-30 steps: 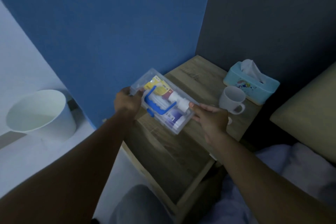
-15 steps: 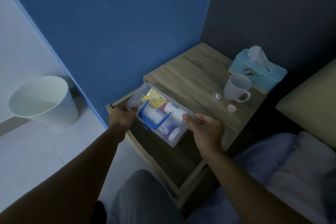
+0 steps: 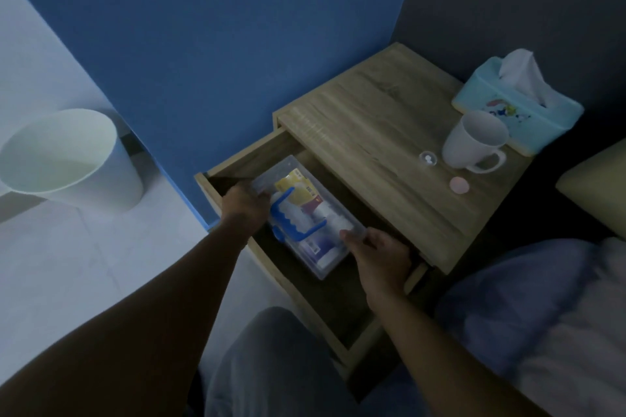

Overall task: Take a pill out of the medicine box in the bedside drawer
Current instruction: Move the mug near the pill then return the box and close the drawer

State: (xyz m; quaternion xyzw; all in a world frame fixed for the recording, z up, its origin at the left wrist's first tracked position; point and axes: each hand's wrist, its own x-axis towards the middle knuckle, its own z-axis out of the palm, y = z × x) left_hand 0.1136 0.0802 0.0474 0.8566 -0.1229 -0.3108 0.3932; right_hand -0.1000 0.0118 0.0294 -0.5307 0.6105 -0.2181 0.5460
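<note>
The clear plastic medicine box (image 3: 306, 213) with a blue handle holds several packets and bottles. It is low inside the open bedside drawer (image 3: 237, 162). My left hand (image 3: 245, 206) grips its far left end and my right hand (image 3: 379, 254) holds its near right end. On the nightstand top (image 3: 366, 132) lie a small clear cap with white pills (image 3: 428, 158) and a pink round lid (image 3: 459, 185).
A white mug (image 3: 474, 142) and a light blue tissue box (image 3: 518, 108) stand at the back right of the nightstand. A white waste bin (image 3: 67, 159) sits on the floor at left. The bed with bedding (image 3: 542, 315) is at right; my knee (image 3: 271, 366) is below the drawer.
Both hands have carried the medicine box from above the nightstand top down into the open drawer. The view has tilted downward.
</note>
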